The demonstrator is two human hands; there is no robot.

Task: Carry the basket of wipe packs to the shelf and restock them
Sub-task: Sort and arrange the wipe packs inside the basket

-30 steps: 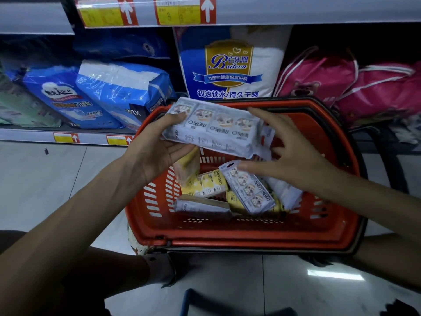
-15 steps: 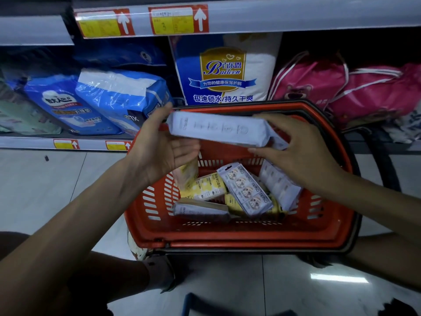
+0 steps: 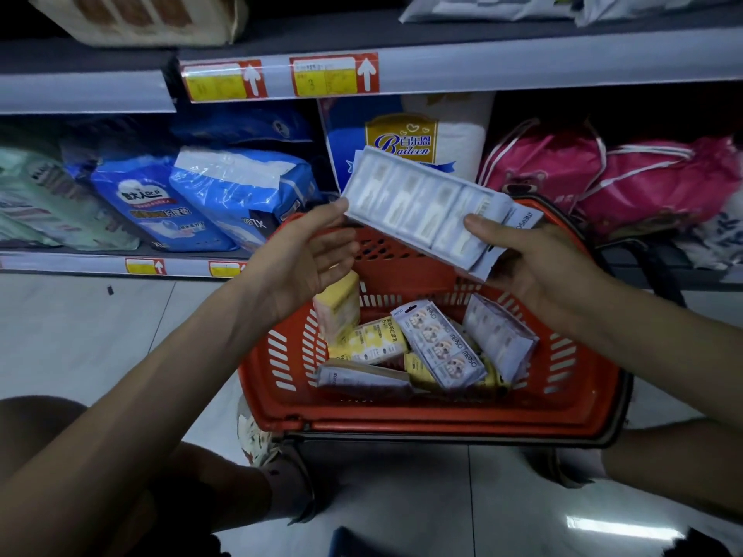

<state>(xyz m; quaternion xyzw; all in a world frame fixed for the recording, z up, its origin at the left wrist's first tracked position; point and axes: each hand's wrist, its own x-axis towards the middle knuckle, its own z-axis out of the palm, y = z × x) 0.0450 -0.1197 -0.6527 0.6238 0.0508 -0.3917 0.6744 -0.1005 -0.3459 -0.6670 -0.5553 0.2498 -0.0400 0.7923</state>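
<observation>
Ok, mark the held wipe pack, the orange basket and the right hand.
held wipe pack (image 3: 418, 207): head view, middle of its pale face.
orange basket (image 3: 442, 422): head view, near rim.
right hand (image 3: 538, 271): head view, middle of the hand.

Wipe packs (image 3: 438, 347) in basket (image 3: 442, 416); shelf (image 3: 442, 70) behind.

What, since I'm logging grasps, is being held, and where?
A wipe pack, above the basket: the right hand grips its lower right end, thumb on top; the left hand touches its upper left corner.
</observation>
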